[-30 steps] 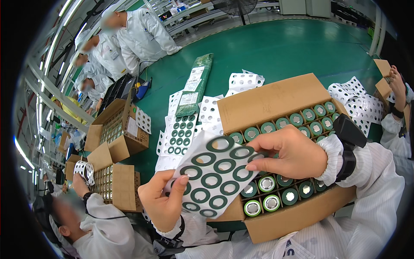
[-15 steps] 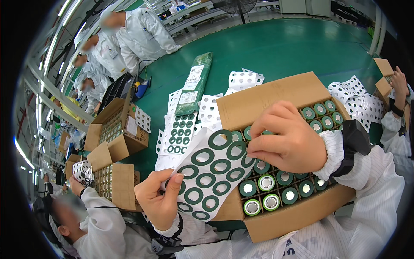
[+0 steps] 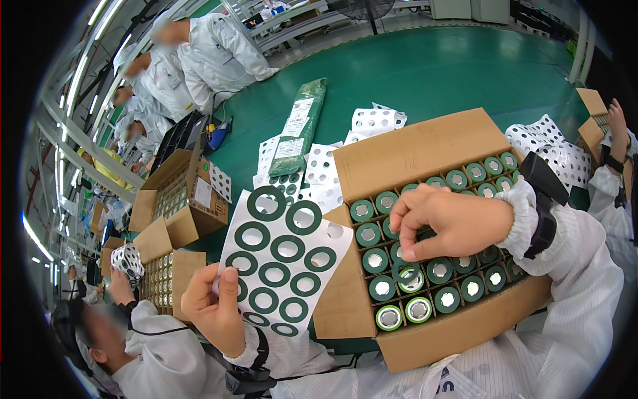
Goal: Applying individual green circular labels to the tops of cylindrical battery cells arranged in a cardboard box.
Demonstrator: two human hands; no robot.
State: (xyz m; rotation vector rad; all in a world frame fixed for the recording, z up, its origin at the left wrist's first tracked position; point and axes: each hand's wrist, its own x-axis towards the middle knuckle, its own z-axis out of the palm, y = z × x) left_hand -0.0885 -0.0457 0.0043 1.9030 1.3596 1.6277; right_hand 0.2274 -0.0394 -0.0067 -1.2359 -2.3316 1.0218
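Note:
My left hand (image 3: 216,306) pinches the left edge of a white sheet (image 3: 290,262) bearing rows of dark green ring stickers. One spot near the sheet's upper right corner has no ring on it. My right hand (image 3: 465,226), thumb and fingers pinched together, holds a single green ring sticker (image 3: 401,272) just above a bright green-rimmed cell in the carton. That carton (image 3: 425,154) stands open, divided into slots with upright cylindrical cells. Most visible cells wear dark green rings; two front-left cells, such as this cell (image 3: 389,318), show bare silver tops. My hand hides some cells.
Behind the sheet lie a green wrapped packet (image 3: 300,126) and used white sheets (image 3: 322,169). More perforated sheets (image 3: 548,149) lie beyond the carton at right. Two open cartons stand at left, one a brown carton (image 3: 199,206). Co-workers (image 3: 159,346) work on both sides.
My right hand has drawn a ring off the sheet and moved down over the front-left cells. My left hand has shifted the sheet left, away from the carton.

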